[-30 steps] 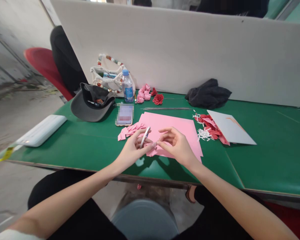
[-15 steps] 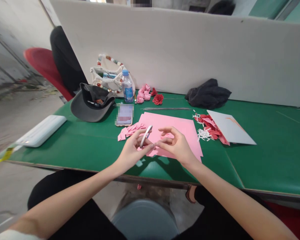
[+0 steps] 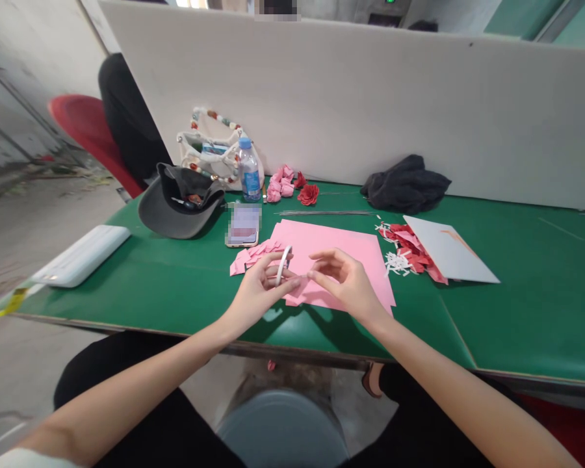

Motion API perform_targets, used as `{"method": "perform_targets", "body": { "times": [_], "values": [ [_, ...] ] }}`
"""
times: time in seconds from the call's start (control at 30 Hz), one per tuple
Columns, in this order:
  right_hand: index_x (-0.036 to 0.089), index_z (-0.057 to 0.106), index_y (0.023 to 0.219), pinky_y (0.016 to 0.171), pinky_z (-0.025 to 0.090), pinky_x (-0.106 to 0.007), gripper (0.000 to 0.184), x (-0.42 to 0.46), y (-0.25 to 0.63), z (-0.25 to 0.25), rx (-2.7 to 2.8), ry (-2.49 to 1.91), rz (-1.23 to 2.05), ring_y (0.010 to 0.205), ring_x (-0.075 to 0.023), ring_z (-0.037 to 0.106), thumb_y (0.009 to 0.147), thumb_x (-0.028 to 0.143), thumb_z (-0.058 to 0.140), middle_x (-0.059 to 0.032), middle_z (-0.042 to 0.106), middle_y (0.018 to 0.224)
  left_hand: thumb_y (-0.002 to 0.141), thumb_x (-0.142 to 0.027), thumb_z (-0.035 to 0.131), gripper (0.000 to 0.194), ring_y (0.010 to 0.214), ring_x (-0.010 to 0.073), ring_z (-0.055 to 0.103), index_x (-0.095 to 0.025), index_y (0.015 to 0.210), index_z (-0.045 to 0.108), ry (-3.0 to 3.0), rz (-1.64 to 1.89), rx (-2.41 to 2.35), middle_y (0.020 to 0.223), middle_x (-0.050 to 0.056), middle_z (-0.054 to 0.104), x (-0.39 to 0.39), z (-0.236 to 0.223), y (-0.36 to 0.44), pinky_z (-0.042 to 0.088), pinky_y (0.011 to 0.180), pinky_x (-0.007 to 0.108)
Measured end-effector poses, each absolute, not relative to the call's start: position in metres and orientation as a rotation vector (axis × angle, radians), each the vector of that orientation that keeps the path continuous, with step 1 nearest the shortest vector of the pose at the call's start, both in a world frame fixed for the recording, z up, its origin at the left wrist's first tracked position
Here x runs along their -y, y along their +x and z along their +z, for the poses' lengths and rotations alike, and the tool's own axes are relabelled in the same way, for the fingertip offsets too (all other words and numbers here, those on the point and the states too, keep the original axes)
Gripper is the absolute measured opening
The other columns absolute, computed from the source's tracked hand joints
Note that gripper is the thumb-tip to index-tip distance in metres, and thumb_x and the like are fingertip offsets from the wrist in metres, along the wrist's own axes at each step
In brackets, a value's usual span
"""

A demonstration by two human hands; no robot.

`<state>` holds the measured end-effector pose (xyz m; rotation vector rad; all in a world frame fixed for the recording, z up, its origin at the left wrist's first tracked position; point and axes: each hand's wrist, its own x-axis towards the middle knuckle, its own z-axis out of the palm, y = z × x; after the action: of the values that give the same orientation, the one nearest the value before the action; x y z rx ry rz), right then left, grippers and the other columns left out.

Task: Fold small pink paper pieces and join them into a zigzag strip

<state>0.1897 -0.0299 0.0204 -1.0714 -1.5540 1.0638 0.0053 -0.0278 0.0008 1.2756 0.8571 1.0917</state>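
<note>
Forearms (image 3: 151,372) are angled inward over the near edge of a green counter (image 3: 175,286), with both hands held low above pink paper sheets (image 3: 344,250). The left hand (image 3: 259,284) is turned palm inward, its fingers loosely curled and its thumb extended to the right; a white ring (image 3: 281,266), stood nearly upright, is held among those fingers. The right hand (image 3: 355,281) is faced toward it, its upper fingers arched and its thumb set close to a fingertip. The two hands are held almost tip to tip, only a narrow gap being left between them. Whether something small is pinched there cannot be told, pink being set against pink.

The pink paper sheets are spread beneath and beyond the fingertips, their near left part overlapped in view by the left hand. Small pink paper pieces (image 3: 260,249) are piled just beyond the left hand, at the left edge of the sheets. Thin wires (image 3: 326,212) are laid crosswise behind the stack, and behind those, pink paper flowers (image 3: 281,183) and red paper flowers (image 3: 308,194) are grouped. Well to the right of the right hand, red scraps (image 3: 412,250) are heaped beside white shreds (image 3: 398,262) and partly covered by a white card (image 3: 451,257).
</note>
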Motion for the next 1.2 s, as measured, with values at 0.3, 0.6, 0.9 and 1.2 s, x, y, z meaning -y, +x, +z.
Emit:
{"method": "perform_targets", "body": {
  "times": [0.3,0.6,0.9,1.2],
  "values": [
    [0.022,0.059,0.104,0.086,0.049,-0.038,0.021,0.0360,0.1888,0.0198,1.934,-1.078,0.476,0.096,-0.0205,0.062,0.084,0.017,0.056,-0.0071,0.065,0.103,0.073,-0.024,0.073,0.048,0.072,0.0135,0.066,-0.018,0.115,0.049,1.289,1.055,-0.903,0.077,-0.001,0.065,0.0277,0.0009,0.0048,0.055,0.071,0.027],
    [0.024,0.059,0.101,0.091,0.044,-0.039,0.014,0.0338,0.1907,0.0150,2.129,-1.023,0.254,0.091,-0.0202,0.065,0.088,0.020,0.055,-0.0037,0.071,0.094,0.074,-0.024,0.072,0.046,0.080,0.0159,0.068,-0.019,0.113,0.049,1.258,1.046,-0.861,0.082,0.001,0.068,0.0258,-0.0010,0.0041,0.054,0.076,0.029],
    [0.025,0.060,0.099,0.097,0.042,-0.043,0.015,0.0342,0.1894,0.0138,2.104,-1.074,0.351,0.090,-0.0195,0.066,0.086,0.018,0.058,-0.0028,0.072,0.093,0.074,-0.025,0.072,0.047,0.076,0.0150,0.067,-0.018,0.114,0.048,1.261,1.005,-0.874,0.079,0.000,0.067,0.0267,-0.0018,0.0055,0.053,0.072,0.027],
    [0.023,0.060,0.102,0.082,0.050,-0.031,0.019,0.0337,0.1904,0.0177,1.867,-1.144,0.751,0.087,-0.0163,0.068,0.084,0.018,0.056,-0.0023,0.071,0.096,0.073,-0.026,0.072,0.046,0.074,0.0152,0.067,-0.018,0.112,0.047,1.250,0.996,-0.871,0.079,0.001,0.067,0.0274,0.0026,0.0055,0.053,0.071,0.028]
  ]
}}
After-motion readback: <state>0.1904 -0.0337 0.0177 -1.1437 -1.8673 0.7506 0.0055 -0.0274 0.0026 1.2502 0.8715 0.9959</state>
